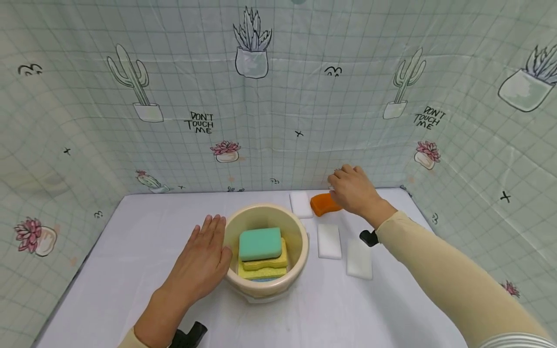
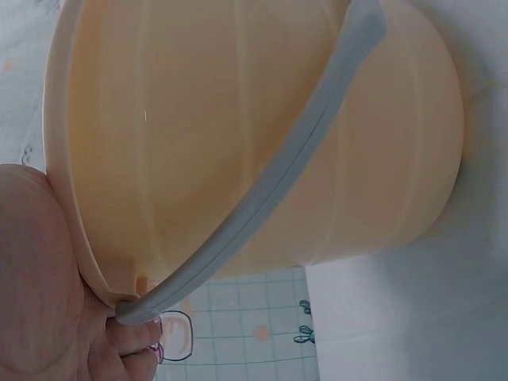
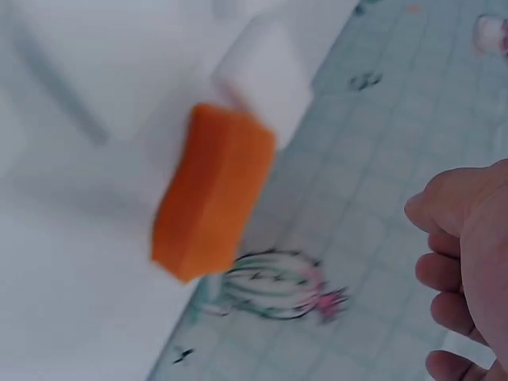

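Note:
A cream bucket (image 1: 261, 288) stands on the table, its grey handle (image 2: 270, 182) hanging down the side. Inside it a green sponge (image 1: 260, 244) lies on top of yellow sponges (image 1: 265, 264), with a blue edge (image 1: 264, 280) showing beneath. My left hand (image 1: 202, 263) rests against the bucket's left rim with its fingers straight. Toward the back of the table, my right hand (image 1: 354, 191) hovers by an orange sponge (image 1: 324, 205). The right wrist view shows those fingers loosely bent, holding nothing and apart from the orange sponge (image 3: 214, 190).
Right of the bucket lie three white sponges: one beside the orange sponge (image 1: 300, 205), one nearer (image 1: 329, 241), and one farther right (image 1: 359, 259). A patterned cloth (image 1: 278, 106) hangs behind and at both sides of the white table (image 1: 348, 314).

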{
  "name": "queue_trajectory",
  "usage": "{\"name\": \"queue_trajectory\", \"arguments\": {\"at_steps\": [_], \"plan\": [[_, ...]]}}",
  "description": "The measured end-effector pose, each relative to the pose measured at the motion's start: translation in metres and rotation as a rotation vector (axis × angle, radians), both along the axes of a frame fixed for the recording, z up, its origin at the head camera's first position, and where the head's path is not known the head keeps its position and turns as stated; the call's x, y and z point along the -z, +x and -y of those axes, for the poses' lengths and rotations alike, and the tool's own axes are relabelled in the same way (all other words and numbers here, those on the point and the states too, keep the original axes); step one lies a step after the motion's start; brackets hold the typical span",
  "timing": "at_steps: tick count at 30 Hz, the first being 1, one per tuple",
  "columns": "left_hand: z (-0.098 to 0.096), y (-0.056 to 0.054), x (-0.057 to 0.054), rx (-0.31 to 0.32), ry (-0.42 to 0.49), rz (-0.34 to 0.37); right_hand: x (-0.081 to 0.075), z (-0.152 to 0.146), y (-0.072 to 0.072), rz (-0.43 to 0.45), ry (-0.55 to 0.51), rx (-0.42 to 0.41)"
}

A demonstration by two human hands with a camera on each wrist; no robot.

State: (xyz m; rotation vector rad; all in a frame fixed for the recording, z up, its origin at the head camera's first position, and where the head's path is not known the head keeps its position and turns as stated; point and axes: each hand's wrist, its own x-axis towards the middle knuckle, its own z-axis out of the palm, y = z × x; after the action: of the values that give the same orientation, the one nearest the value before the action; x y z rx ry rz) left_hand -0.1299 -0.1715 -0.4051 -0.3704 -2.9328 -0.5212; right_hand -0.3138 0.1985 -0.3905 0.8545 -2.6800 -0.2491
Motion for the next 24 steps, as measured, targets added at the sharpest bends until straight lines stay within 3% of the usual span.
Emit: {"name": "queue_trajectory", "arguments": {"at_steps": [4, 14, 18, 24], "plan": [[0.0, 0.0, 0.0, 0.0, 0.006, 0.008, 0.018, -0.014, -0.013, 0.072, 0.077, 0.069], [0.0, 0.001, 0.002, -0.014, 0.009, 0.027, 0.068, -0.024, -0.036, 0.236, 0.215, 0.102], [0.0, 0.002, 0.002, -0.013, 0.006, 0.03, 0.076, -0.02, -0.04, 0.309, 0.227, 0.131], [0.0, 0.001, 0.002, -0.012, 0.004, 0.022, 0.081, -0.017, -0.046, 0.347, 0.215, 0.152]]}}
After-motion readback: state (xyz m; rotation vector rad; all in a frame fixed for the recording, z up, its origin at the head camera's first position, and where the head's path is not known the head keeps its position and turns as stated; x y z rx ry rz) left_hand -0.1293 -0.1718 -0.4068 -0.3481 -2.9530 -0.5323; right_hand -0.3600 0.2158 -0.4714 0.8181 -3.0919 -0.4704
